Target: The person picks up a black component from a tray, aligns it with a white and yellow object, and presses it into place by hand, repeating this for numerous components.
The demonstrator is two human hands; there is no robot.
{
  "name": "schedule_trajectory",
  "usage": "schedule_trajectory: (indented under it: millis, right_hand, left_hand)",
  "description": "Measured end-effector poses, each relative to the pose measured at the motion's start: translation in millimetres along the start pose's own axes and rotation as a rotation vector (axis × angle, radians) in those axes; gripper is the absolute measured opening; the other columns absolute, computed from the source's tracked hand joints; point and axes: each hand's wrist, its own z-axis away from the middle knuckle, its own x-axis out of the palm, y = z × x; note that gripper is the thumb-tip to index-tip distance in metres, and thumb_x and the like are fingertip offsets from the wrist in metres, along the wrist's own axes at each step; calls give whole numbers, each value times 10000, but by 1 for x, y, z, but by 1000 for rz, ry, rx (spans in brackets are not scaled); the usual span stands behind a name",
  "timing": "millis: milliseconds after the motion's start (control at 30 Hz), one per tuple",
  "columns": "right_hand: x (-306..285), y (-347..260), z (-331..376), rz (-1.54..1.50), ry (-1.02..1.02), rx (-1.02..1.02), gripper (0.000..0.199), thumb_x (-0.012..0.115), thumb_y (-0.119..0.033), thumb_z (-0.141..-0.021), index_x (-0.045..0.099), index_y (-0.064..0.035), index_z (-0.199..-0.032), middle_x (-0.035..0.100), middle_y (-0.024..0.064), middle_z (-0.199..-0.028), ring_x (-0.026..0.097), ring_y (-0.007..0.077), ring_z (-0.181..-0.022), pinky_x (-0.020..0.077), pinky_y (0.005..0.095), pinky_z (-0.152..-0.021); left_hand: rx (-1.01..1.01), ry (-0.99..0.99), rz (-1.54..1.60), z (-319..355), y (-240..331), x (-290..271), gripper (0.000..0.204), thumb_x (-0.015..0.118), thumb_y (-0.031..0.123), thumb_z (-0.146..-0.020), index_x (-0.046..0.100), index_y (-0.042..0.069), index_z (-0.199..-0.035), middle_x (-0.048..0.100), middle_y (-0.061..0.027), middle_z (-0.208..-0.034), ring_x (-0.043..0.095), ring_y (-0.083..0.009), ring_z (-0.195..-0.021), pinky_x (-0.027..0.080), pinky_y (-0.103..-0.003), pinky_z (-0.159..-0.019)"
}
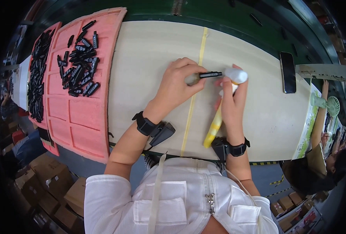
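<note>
My left hand (180, 80) is closed around a small black marker-like tube (212, 74) with a wider, dull translucent part at the fingers. The tube's narrow end points right, close to the white head of a mallet-like tool (216, 124). My right hand (234, 105) grips that tool just below its head, and the yellow handle slants down toward my body. Whether tube and head touch, I cannot tell. Both hands are over the pale work table (153, 50), either side of a yellow tape line.
Pink compartment trays (79, 134) at the left carry many black tubes (79, 64). A phone (288, 73) lies at the table's right, near a metal bar (325, 72). A green belt (153, 8) runs along the far side. Another person sits at the right by a small green fan (332, 105).
</note>
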Motion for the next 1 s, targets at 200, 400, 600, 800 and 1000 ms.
schedule_trajectory:
  millis: [200,400,600,800,1000]
  right_hand:
    - [-3,3,-4,-60,-17,-15,522,643,-194,-996,415,-41,-1441,639,65,-993,532,75,-540,425,213,-438]
    - [0,-1,2,-113,-35,-70,547,674,-176,-978,420,-32,-1440,642,72,-1007,527,65,-536,420,210,-437]
    - [-1,0,1,-107,-50,-121,547,681,-169,-973,423,-30,-1434,642,71,-1006,532,61,-541,416,205,-438]
    - [-3,1,2,-121,-64,-79,525,675,-156,-975,431,-28,-1422,638,66,-995,537,63,-543,413,199,-437]
    - [-3,-3,5,-115,-110,-52,492,644,-161,-989,438,-43,-1420,629,61,-983,538,69,-544,424,205,-441]
  left_hand:
    - [-350,-55,684,4,17,0,137,778,28,-829,737,-1,-957,738,-96,-1033,711,-148,-910,570,-276,-819]
    - [-527,-22,977,9,20,9,149,742,29,-912,724,-70,-1022,743,-120,-1038,705,-109,-908,569,-227,-796]
    - [-480,-49,925,10,24,9,231,735,19,-915,711,-69,-1127,745,-122,-1030,705,-98,-881,566,-213,-776]
    - [-513,-197,832,9,24,-12,269,741,19,-904,706,-67,-1156,745,-111,-1039,701,-95,-884,561,-208,-781]
    - [-531,-150,868,18,25,-17,273,740,20,-894,716,-41,-1159,749,-90,-1050,691,-91,-906,555,-217,-793]
